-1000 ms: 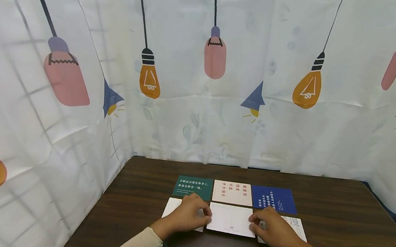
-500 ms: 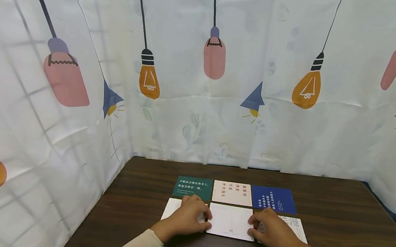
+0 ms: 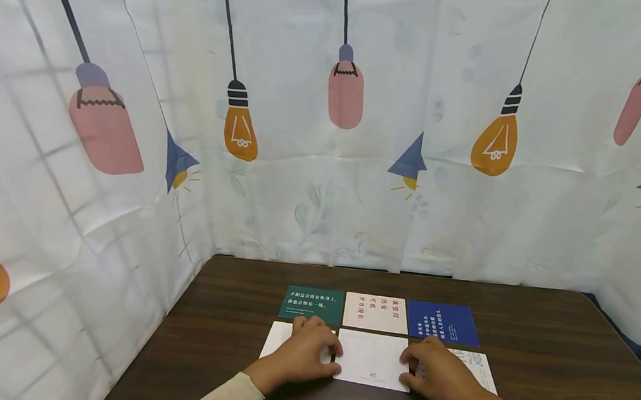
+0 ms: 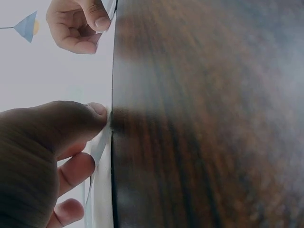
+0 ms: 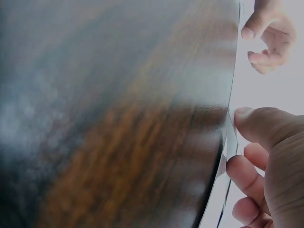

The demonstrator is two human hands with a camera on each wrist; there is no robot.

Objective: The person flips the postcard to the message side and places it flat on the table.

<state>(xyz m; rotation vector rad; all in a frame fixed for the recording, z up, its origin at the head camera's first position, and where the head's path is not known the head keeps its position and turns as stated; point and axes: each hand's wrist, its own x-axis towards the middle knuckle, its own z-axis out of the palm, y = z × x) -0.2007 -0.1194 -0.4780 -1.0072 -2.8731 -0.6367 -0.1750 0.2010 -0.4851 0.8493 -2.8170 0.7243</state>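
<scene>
A white postcard (image 3: 372,357) with a faint small print near its lower edge lies in the middle of the near row of cards. At its left edge, my left hand (image 3: 308,351) holds it with thumb and curled fingers. My right hand (image 3: 442,374) grips the right edge in the same way. In the left wrist view, the left thumb (image 4: 88,116) sits at the card's edge, low over the table. The right wrist view has the right thumb (image 5: 259,121) likewise at the edge. Beneath the hands lie a left white card (image 3: 276,338) and a right printed card (image 3: 480,368), both partly hidden.
A far row holds a green card (image 3: 311,303), a cream card with red writing (image 3: 376,313) and a blue card (image 3: 443,322). They lie on a dark wooden table (image 3: 548,347). White curtains (image 3: 296,210) with printed lamps stand behind and to the left.
The middle postcard's near edge has come down and slightly toward me, and the card now looks flatter on the table. Both hands have stayed at its sides with only slight movement.
</scene>
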